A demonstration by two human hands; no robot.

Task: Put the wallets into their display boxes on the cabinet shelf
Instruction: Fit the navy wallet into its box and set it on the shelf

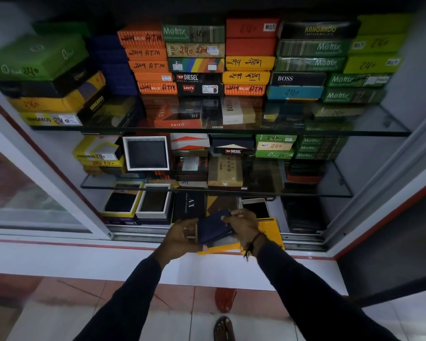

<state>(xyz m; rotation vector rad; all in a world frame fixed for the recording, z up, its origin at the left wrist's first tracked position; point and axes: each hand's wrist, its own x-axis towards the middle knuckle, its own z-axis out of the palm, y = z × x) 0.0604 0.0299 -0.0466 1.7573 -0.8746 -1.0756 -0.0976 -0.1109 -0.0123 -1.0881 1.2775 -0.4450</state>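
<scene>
Wallet cabinet, open front: dark blue wallet (215,227) held in both hands at lower centre.

Left hand (182,238) grips the wallet's lower left side; right hand (244,225) pinches its upper right edge, over a yellow box (272,232). Bottom shelf, left of the hands: two open display boxes, yellow-rimmed (122,201) and white-rimmed (155,201), each holding a dark wallet. Upper glass shelf (354,131): stacked closed boxes, price-marked.

Top glass shelf (369,124): stacked wallet boxes (249,62); bottom shelf (276,210): open display boxes (138,201).
</scene>
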